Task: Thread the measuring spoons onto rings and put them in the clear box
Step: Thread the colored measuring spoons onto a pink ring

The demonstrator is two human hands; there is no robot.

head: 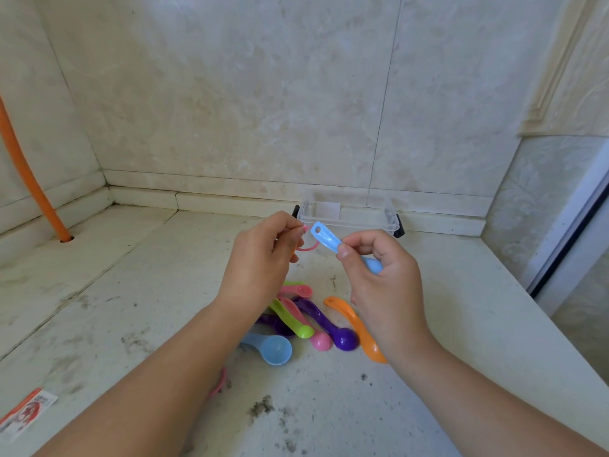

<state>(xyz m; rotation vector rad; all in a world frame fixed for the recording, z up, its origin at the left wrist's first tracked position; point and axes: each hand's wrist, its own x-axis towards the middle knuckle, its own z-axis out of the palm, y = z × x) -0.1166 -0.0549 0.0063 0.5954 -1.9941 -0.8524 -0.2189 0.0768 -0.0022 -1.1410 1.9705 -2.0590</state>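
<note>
Stained pale countertop (pixel 99 291) set in a corner of marbled tile walls. At far left an orange pipe (pixel 23 166) runs down through a hole in the surface; its upper end is cut off by the frame edge. Near the lower left corner lies a red-and-white packet (pixel 28 412), its print too small to read. My left hand (pixel 260 262) pinches a pink ring (pixel 308 247) between thumb and fingertips; most of the ring is hidden inside my grip, and only a short arc and one end show. Beneath my left forearm a second pink loop (pixel 219 385) is largely covered. Between my forearms lies a heap of loose measuring spoons (pixel 296 319) in blue, purple, green, pink and orange, partly hidden by both wrists, so I cannot count them. My right hand (pixel 379 275) pinches a light blue spoon (pixel 326 239) by its handle, the holed end just beside the ring tip; its bowl is mostly concealed in my palm. Behind both hands, against the back wall, stands the clear box (pixel 349 216), open-topped, its lower front blocked by my fingers.
</note>
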